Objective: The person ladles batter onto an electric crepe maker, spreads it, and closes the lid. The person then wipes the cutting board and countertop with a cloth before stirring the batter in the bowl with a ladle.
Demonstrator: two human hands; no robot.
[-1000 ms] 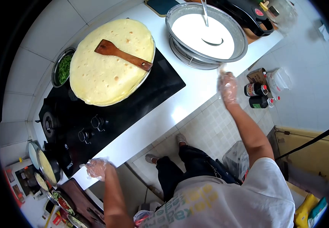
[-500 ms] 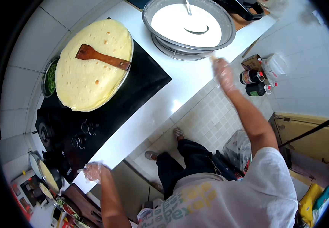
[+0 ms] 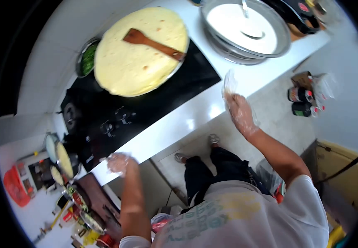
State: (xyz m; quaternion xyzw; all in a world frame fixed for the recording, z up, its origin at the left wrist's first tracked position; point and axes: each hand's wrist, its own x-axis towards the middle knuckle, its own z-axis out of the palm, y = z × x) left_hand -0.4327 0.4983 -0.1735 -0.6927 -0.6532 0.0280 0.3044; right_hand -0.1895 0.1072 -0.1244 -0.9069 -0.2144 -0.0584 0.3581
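My right hand (image 3: pixel 241 110), in a clear plastic glove, hovers by the counter's front edge, below the steel basin of white batter. Its fingers are curled; loose clear plastic sticks up past them, and whatever they hold, if anything, is unclear. My left hand (image 3: pixel 121 163), gloved too, is at the counter edge near the stove's lower left corner, its fingers smeared by motion. A wide stack of pale yellow pancakes (image 3: pixel 125 62) sits on the black stove, with a wooden spatula (image 3: pixel 156 45) across it. A ladle (image 3: pixel 251 34) rests in the batter basin (image 3: pixel 285 43).
A bowl of chopped greens (image 3: pixel 88 60) stands behind the pancakes. Plates of food (image 3: pixel 65 160) and a dark board (image 3: pixel 98 194) lie at the lower left. A black appliance (image 3: pixel 301 18) stands beyond the basin. Bottles (image 3: pixel 299 95) stand on the floor at right.
The view has shifted, so the counter items appear farther right and higher. My right hand has moved from near the basin's base toward the stove side. My left hand stays near the counter edge.
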